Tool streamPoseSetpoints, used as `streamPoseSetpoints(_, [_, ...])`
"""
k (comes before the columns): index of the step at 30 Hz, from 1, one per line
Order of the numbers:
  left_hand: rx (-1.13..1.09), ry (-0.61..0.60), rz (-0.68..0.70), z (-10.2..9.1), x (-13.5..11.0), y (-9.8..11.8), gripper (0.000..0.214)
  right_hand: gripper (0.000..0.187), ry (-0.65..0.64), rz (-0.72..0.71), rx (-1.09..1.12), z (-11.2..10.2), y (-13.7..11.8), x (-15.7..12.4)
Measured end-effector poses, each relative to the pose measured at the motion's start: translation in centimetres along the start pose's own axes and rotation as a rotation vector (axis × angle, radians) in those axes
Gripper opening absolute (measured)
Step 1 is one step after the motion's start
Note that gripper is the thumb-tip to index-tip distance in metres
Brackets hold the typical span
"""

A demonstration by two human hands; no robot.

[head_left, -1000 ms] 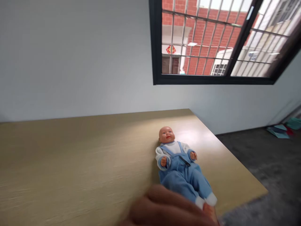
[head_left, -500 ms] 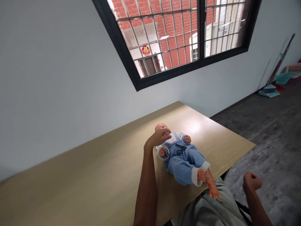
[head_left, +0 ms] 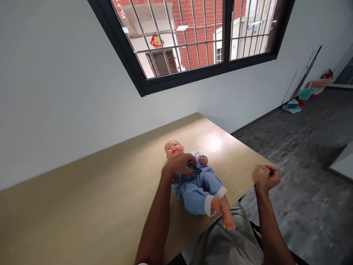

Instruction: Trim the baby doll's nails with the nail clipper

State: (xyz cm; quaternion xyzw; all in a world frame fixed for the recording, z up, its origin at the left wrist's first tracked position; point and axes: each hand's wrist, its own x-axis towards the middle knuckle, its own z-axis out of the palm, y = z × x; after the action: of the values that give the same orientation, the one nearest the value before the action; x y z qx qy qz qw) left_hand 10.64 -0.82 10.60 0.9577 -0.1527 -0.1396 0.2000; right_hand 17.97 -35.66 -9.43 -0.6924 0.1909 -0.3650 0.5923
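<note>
Left hand (head_left: 182,164), grip unclear, curls at a black tool (head_left: 196,169), partly hiding the doll (head_left: 194,187) on the table (head_left: 110,195).

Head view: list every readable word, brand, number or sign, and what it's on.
"GREE": on the white box beyond the window.
Small blue mark, lower on that box: too small to read.
Red diamond sign above the door outside: lettering too small and blurred to read.
Doll and table: no text visible.
</note>
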Motion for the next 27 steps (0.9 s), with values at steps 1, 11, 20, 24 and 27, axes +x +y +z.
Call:
streamPoseSetpoints(1, [-0.041,0.036,0.023,-0.1,-0.2,-0.2,0.03,0.021,-0.044,-0.006,0.008,0.1,-0.5,-0.1])
streamPoseSetpoints(11, [-0.288,0.388,0.194,-1.6,-2.0,1.0,0.029,0.035,-0.391,-0.343,-0.266,0.5,-7.2,-0.7])
streamPoseSetpoints(20, [-0.382,0.464,0.271,-0.4,-0.4,1.1,0.049,0.033,-1.483,-0.385,0.395,10.5,-18.4,-5.6])
streamPoseSetpoints(24, [-0.363,0.497,0.246,-0.2,0.1,0.6,0.051,0.037,-1.499,-0.327,0.499,14.1,-17.9,-6.9])
streamPoseSetpoints(27, [-0.413,0.516,0.226,0.0,0.1,0.5,0.064,0.041,-1.569,-0.296,0.553,15.0,-16.5,-7.4])
